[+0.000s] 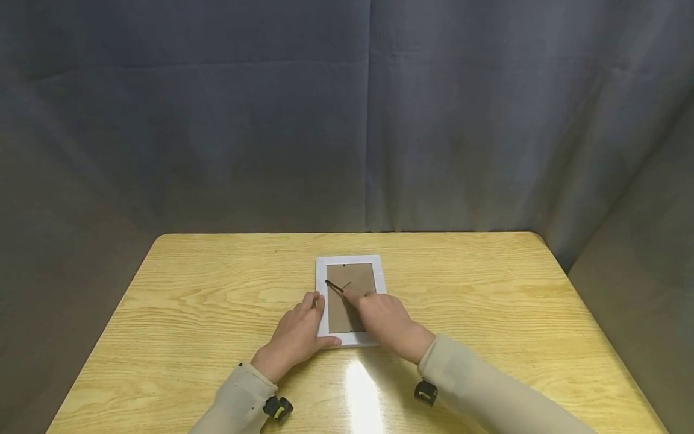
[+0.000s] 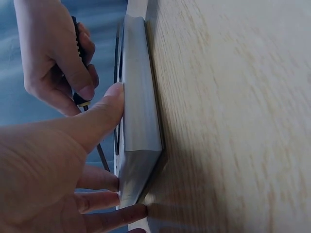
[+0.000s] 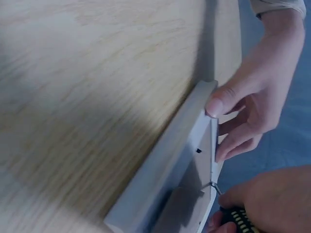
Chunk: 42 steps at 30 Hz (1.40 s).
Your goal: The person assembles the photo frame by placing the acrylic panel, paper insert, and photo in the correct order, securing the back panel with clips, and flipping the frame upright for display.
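- Surface [image 1: 206,301]: one, of yellow wood grain running crosswise, its two far corners rounded; a single bright streak of reflected light lies near the side where the person works.
- Room: dark grey-blue drapery [image 1: 260,150] hangs behind the far edge and encloses both sides; one vertical line, with fainter horizontal creases, marks the rear cloth.
- Picture frame [image 1: 322,313]: one, white, lying back upward about midway across the surface, with its long sides running away from the person.
- Backing board [image 1: 341,313]: one, brown, set within the white border; I count two small dark marks, one at its far edge and one at its near edge.
- Screwdriver [image 2: 80,100]: one, with a black and yellow handle and a thin dark shaft; its tip lies at the left inner edge of the border, though contact cannot be told.
- Hands: two. The left grip [image 1: 295,331] clasps the near left corner, thumb on the near side, fingers along the left side. The right grip [image 1: 387,316] is wrapped about the handle above the board.
- Sleeves [image 1: 482,383]: two, pale beige, each with one small black fitting [image 1: 426,393] near the cuff.
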Each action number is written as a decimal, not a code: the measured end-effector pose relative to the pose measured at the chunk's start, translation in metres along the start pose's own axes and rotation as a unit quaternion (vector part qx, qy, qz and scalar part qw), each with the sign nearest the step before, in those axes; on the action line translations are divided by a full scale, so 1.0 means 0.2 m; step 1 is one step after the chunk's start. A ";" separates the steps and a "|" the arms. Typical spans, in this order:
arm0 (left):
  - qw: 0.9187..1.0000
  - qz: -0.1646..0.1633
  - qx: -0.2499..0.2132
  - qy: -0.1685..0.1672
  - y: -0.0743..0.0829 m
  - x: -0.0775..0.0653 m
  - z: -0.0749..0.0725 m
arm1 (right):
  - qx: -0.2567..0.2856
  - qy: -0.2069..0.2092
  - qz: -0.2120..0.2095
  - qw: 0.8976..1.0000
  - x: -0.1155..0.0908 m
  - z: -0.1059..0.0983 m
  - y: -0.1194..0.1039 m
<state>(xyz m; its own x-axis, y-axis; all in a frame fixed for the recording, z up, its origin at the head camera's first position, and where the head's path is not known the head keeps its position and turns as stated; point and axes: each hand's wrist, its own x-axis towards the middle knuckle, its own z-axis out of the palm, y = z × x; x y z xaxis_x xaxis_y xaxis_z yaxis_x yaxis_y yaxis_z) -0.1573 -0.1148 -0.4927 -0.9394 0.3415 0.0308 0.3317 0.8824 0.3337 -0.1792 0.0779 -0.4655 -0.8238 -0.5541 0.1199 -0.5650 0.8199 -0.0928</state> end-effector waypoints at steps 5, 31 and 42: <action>1.000 -0.002 -0.001 -0.002 0.00 0.00 0.00 | 0.024 -0.020 0.006 1.000 0.01 -0.01 0.00; 1.000 -0.008 0.022 -0.012 0.02 0.00 -0.02 | 0.090 -0.077 0.034 0.992 0.00 0.00 0.01; 1.000 -0.010 0.016 -0.012 0.01 -0.01 -0.02 | 0.130 -0.080 0.040 0.988 -0.03 -0.01 0.04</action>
<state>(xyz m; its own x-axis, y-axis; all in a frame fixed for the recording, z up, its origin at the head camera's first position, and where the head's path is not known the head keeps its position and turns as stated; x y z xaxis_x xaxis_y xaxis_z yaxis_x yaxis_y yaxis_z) -0.1557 -0.1145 -0.4877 -0.9434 0.3317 0.0010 0.3163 0.8985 0.3044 -0.1784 0.0872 -0.4639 -0.8514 -0.5217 -0.0534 -0.4738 0.8088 -0.3483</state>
